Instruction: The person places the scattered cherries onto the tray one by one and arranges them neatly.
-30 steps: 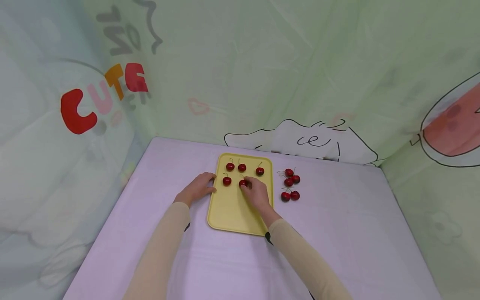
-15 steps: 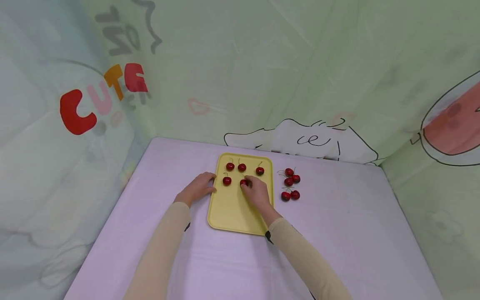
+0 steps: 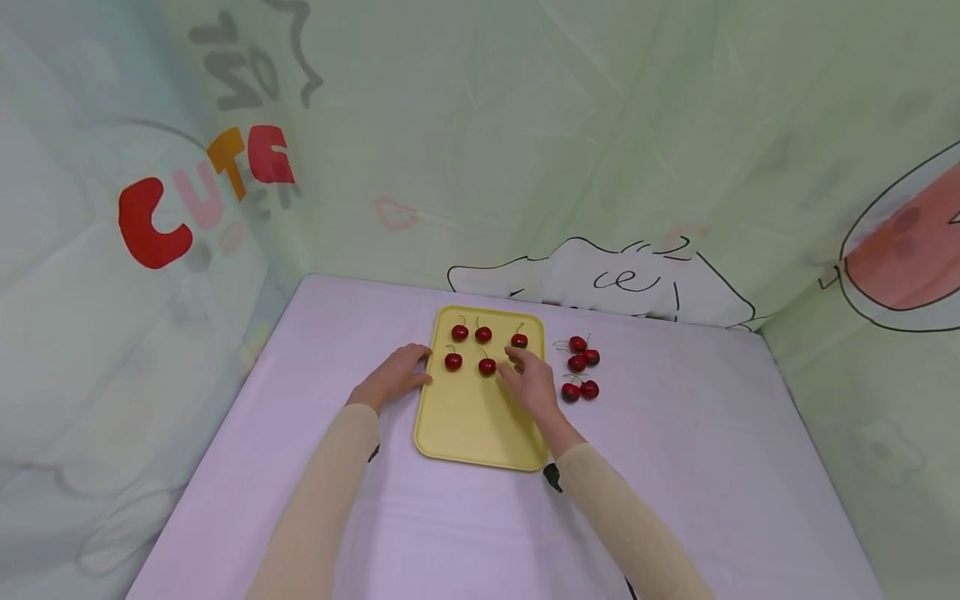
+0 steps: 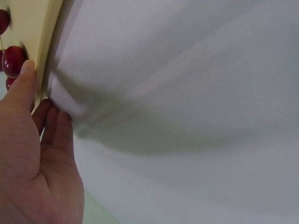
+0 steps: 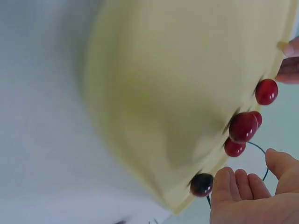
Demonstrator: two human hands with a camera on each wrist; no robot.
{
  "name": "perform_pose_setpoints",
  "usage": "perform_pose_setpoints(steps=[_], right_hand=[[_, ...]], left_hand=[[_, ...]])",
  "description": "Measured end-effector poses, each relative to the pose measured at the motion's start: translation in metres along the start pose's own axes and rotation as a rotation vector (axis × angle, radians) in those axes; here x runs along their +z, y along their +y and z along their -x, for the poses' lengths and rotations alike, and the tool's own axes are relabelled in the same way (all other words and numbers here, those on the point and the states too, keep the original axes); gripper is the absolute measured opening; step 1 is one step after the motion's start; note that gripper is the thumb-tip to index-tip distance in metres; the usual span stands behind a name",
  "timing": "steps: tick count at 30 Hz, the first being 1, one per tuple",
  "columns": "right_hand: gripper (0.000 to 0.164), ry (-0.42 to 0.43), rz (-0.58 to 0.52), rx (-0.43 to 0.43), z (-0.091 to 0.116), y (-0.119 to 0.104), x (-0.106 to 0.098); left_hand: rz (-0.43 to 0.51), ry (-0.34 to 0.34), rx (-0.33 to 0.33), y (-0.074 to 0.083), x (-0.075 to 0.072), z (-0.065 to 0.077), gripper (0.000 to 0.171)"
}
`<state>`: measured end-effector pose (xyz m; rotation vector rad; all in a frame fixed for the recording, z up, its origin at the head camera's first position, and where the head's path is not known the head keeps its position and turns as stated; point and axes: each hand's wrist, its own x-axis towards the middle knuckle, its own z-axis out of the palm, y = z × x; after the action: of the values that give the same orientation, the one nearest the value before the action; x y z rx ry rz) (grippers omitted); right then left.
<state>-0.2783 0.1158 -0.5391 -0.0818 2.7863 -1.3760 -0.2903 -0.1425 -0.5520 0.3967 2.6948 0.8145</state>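
Note:
My left hand (image 3: 392, 375) rests at the left rim of the yellow tray (image 3: 480, 457), thumb and fingertips apart along the edge. In the left wrist view the thumb (image 4: 23, 88) overlaps the rim. Over the tray's right side, my right hand (image 3: 531, 383) holds nothing, with a gap between thumb and fingers. Just left of its fingertips lies a dark red cherry (image 3: 487, 367), stem up. Left of that sits another cherry (image 3: 453, 362). The tray's far row has a left cherry (image 3: 460, 332), a middle cherry (image 3: 483, 334) and a right cherry (image 3: 519, 340).
Several stemmed cherries (image 3: 577, 363) lie in two loose groups on the pale lilac tablecloth (image 3: 697, 467), right of the tray. A printed green curtain (image 3: 525, 150) hangs behind the table and along its sides.
My right hand has let go of the cherry in the tray's second row and moved a little to the right. The left hand has stayed at the rim.

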Motion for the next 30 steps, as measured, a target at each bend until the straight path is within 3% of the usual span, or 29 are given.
perform_pose_setpoints(steps=[10, 20, 27, 30], right_hand=[[0.04, 0.092, -0.05, 0.005, 0.012, 0.019, -0.035], [0.044, 0.144, -0.03, 0.102, 0.03, 0.051, -0.072], [0.046, 0.193, -0.022, 0.178, 0.044, 0.059, -0.093], [0.052, 0.202, -0.012, 0.19, 0.042, 0.078, -0.097]], left_hand=[[-0.014, 0.0, 0.009, -0.002, 0.002, -0.003, 0.055], [-0.002, 0.0, -0.009, -0.004, 0.004, -0.004, 0.056], [-0.007, -0.009, -0.014, -0.003, 0.004, -0.004, 0.055], [-0.01, -0.007, -0.019, -0.002, 0.004, -0.004, 0.054]])
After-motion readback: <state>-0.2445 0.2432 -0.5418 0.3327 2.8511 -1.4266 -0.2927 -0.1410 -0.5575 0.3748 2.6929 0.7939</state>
